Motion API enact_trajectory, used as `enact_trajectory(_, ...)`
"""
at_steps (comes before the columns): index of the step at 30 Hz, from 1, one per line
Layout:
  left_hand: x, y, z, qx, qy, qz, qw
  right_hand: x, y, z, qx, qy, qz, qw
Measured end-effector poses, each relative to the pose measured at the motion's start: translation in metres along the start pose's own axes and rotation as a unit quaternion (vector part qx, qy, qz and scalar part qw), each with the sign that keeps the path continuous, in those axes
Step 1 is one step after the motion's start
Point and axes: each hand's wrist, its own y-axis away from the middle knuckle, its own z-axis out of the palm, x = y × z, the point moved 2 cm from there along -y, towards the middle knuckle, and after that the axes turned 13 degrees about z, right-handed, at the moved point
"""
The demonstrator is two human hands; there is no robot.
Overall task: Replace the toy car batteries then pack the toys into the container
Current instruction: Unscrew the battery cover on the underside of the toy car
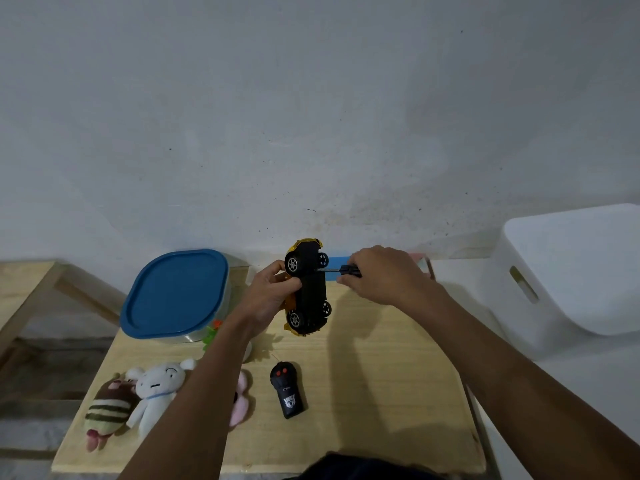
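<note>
Above the desk (381, 375), the left hand (268, 292) grips the toy car (310, 289) with its underside turned towards the right hand (384, 275), which pinches a screwdriver (341, 270), probably working the battery-cover screw. The container (176, 296) waits lidded, near the car's left.

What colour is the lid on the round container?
Blue; the lid shows clearly in the head view.
</note>
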Motion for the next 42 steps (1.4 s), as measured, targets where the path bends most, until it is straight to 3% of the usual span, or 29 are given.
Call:
enact_trajectory(3, 0.001, 0.001, 0.002, -0.002, 0.004, 0.002, 1.0, 0.0, -0.002, -0.001, -0.007, -0.014, 0.02, 1.0)
enact_trajectory(12, 0.002, 0.001, -0.002, 0.005, 0.018, 0.003, 1.0, -0.004, 0.002, -0.007, 0.064, -0.05, -0.073, 0.994)
enact_trajectory(17, 0.006, -0.002, 0.002, -0.006, 0.005, 0.019, 1.0, 0.004, -0.001, -0.004, -0.025, 0.014, 0.017, 0.999)
enact_trajectory(23, 0.007, -0.004, 0.001, 0.002, -0.003, 0.025, 1.0, 0.007, 0.001, -0.012, -0.048, -0.06, 0.009, 0.997)
enact_trajectory(27, 0.005, -0.005, -0.001, -0.005, -0.012, 0.021, 1.0, 0.01, 0.005, -0.016, 0.008, -0.067, -0.004, 0.998)
enact_trajectory(35, 0.008, -0.01, 0.002, -0.005, -0.025, 0.034, 0.999, 0.01, 0.01, -0.003, -0.002, -0.114, 0.061, 0.992)
enact_trajectory(42, 0.01, -0.01, 0.002, 0.0, -0.028, 0.039, 0.999, 0.011, 0.013, -0.006, 0.017, -0.221, 0.015, 0.975)
